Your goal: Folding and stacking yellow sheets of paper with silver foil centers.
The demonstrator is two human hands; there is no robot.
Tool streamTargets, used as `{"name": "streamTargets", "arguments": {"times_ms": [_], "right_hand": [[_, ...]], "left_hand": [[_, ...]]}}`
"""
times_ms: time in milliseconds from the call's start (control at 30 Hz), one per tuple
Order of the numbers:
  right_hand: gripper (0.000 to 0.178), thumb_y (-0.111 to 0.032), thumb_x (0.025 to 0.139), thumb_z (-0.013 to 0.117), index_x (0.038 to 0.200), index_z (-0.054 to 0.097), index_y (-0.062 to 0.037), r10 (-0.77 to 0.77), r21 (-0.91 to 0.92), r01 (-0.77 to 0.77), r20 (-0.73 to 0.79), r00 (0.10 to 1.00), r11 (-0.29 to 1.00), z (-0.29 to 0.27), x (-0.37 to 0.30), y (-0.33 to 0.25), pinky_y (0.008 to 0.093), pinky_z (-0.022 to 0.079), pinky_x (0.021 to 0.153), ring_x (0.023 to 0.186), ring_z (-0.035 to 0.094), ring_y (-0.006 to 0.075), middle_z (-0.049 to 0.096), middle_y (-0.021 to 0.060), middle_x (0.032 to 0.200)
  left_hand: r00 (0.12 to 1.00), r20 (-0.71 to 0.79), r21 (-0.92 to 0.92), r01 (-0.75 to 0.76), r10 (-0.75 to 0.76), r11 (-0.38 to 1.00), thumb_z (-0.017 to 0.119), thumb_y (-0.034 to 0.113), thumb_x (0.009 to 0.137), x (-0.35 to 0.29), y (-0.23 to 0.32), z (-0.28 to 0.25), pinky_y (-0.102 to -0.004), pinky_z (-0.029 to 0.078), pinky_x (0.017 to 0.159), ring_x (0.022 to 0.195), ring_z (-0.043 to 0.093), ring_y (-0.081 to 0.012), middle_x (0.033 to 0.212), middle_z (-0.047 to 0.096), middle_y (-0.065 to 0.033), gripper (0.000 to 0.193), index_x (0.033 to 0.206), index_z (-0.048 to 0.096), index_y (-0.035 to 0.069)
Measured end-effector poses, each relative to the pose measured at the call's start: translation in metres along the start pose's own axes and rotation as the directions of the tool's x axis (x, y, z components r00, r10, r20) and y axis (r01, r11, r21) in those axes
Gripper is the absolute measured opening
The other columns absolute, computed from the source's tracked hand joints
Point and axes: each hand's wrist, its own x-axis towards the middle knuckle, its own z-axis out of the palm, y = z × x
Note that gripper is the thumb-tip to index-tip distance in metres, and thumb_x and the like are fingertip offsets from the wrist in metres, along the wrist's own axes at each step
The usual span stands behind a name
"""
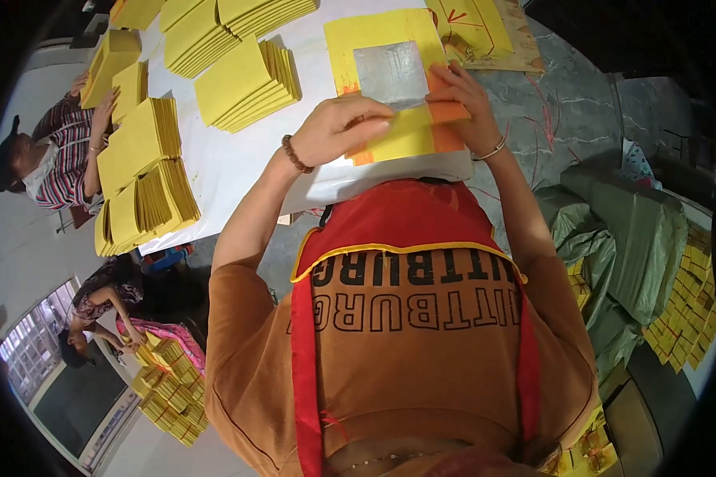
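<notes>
A yellow paper sheet (382,32) with a silver square (390,71) and orange patches lies in front of me on the white-covered table (239,167). Its near part is bent up into a flap (410,133). My left hand (338,131) is closed on the flap's left side, thumb and fingers pressed together near the silver square's lower edge. At the flap's orange right end, my right hand (471,107) grips the paper, its fingers lying over the sheet's right edge. Part of the silver square is hidden by the flap and my left fingers.
Several stacks of folded yellow paper (247,83) stand on the table's left side. Across from them a person in a striped top (64,151) handles a stack. Another person (99,306) works by tied yellow bundles (171,389). Green-covered goods (632,230) stand at right.
</notes>
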Motion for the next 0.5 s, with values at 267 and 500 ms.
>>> {"name": "streamTargets", "arguments": {"times_ms": [267,500], "right_hand": [[0.027,-0.005,0.066,0.067,0.093,0.065,-0.0091,0.057,0.324,-0.016,-0.118,0.991,0.946,0.008,0.008,0.001,0.0388,0.033,0.100,0.119,0.046,0.0307,0.056,0.0081,0.121],[0.020,-0.016,0.075,0.067,0.094,0.066,-0.0109,-0.090,0.148,0.099,-0.071,0.993,0.984,-0.003,0.007,-0.005,0.0387,0.033,0.098,0.120,0.044,0.0294,0.058,0.0036,0.119]], "left_hand": [[0.960,0.002,0.521,-0.241,0.281,0.819,0.068,0.024,0.076,-0.008,-0.014,-0.009,-0.0389,0.036,0.094,0.112,0.045,-0.0296,0.118,0.053,-0.0105,0.049,0.120,0.054,0.009],[0.934,-0.123,0.471,-0.242,0.335,0.848,0.058,0.010,0.079,-0.017,-0.015,-0.005,-0.0357,0.039,0.080,0.094,0.054,-0.0254,0.099,0.061,-0.0086,0.027,0.106,0.060,0.008]]}}
